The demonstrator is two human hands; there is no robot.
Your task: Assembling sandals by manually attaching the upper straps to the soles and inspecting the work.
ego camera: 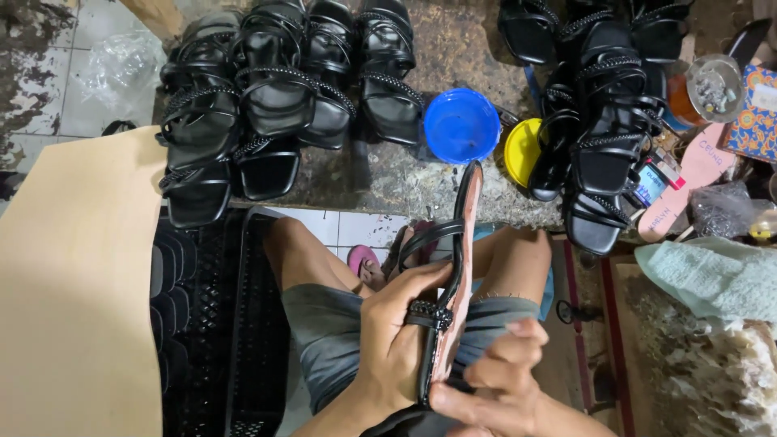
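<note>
Progress, as I judge it: most of the work looks finished. Two big batches of black strappy sandals already sit on the stone surface [388, 178], left batch [275, 89] stacked several deep, right batch [607, 121] the same. One sandal [457, 267] is in hand, so that piece is what's left; I can't tell how many more wait out of view.

I see my left hand [401, 340] closed around the sandal's middle, fingers through the braided strap, sole turned on edge, toe pointing up toward the surface. My right hand [494, 384] pinches the heel end from below, fingers curled. The sandal sits over my lap, just short of the surface edge.

Containers, big to small: black plastic crate [218, 324] on the floor at left, partly under a tan cardboard sheet [73, 283], more black soles inside. Blue bowl [461, 125], looks empty. Yellow lid or dish [522, 150], half hidden by sandals. Clear round tub [714, 87] far right, small pale bits inside, too small to identify.
</note>
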